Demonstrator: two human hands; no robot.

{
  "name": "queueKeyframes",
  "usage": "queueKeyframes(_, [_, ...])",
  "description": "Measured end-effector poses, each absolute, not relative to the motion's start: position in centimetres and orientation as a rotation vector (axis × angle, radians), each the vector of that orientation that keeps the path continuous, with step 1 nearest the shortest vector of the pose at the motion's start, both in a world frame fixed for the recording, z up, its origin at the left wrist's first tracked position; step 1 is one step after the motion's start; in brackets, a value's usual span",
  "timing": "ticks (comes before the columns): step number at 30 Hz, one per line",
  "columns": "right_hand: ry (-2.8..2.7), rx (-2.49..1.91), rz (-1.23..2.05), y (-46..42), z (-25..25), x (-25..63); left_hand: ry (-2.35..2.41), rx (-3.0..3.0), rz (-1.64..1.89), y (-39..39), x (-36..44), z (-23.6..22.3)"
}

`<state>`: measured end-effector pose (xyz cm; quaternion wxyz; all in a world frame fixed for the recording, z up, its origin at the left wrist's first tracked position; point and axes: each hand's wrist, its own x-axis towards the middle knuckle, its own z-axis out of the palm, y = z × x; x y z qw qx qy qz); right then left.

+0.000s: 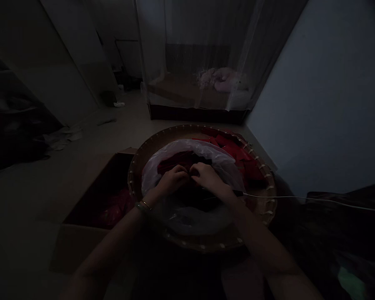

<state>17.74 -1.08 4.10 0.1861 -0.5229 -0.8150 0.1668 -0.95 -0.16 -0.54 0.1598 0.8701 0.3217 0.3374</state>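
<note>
Our forearms extend from the lower edge, two bangles at the left wrist. Our left hand and right hand nearly meet above the middle of a bag, fingers curled inward; in the dim light we cannot tell whether either grip closes on anything. Just beyond the fingers we find the red bundle: deep crimson, apparently creased, its near side lost in black shadow. It lies inside the ring of the bag, whose whitish, translucent plastic spreads, crumpled, over a round tray. We note the brown rim, bound with pale ties. Brighter red pieces overlap along its far right side. Left of the tray, a box holds more red material.
</note>
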Motion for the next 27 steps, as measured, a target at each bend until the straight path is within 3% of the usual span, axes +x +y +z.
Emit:
queueKeyframes(9, [-2.378, -1.395, 0.486, -1.8, 4.3, 18.6, 0.979, 2.451, 1.031, -0.2, -1.3, -0.9])
queueKeyframes(14, [-2.399, -1.261, 0.700, -2.4, 4.6, 19.4, 1.019, 2.420, 1.079, -0.2, -1.5, -0.8])
queueKeyframes(20, [-2.582, -1.507, 0.533, -2.8, 3.9, 18.4, 0.988, 2.437, 1.033, -0.5, -1.5, -0.4])
queueKeyframes(27, [-2.475, -1.398, 0.549, -3.2, 4.8, 19.0, 1.021, 2.415, 1.035, -0.7, -1.7, -0.2])
